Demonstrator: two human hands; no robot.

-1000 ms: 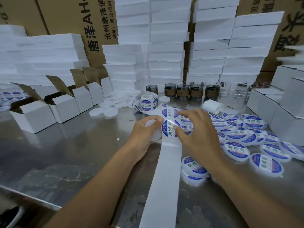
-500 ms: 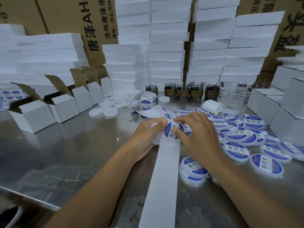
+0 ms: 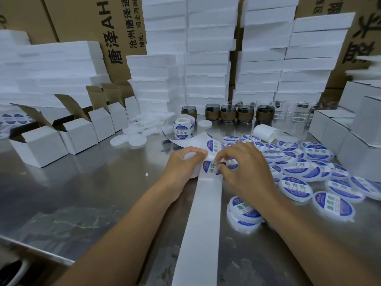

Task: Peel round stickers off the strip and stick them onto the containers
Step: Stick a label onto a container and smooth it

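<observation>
Right grip [image 3: 245, 168] is clamping thumb and finger on the edge of a round sticker [image 3: 210, 167] on the strip [image 3: 203, 213]. Left grip [image 3: 183, 165] is curling round what looks like a blank container [image 3: 191, 157] beside the strip. Outward on the bench [image 3: 82, 193], many labelled containers [image 3: 294, 186] are lying at right, with blank discs [image 3: 134, 139] and the roll [image 3: 183, 129] waiting: well along, unfinished.

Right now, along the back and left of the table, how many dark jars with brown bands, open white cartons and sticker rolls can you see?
Dark jars with brown bands: 5
Open white cartons: 5
Sticker rolls: 1
Total: 11
</observation>
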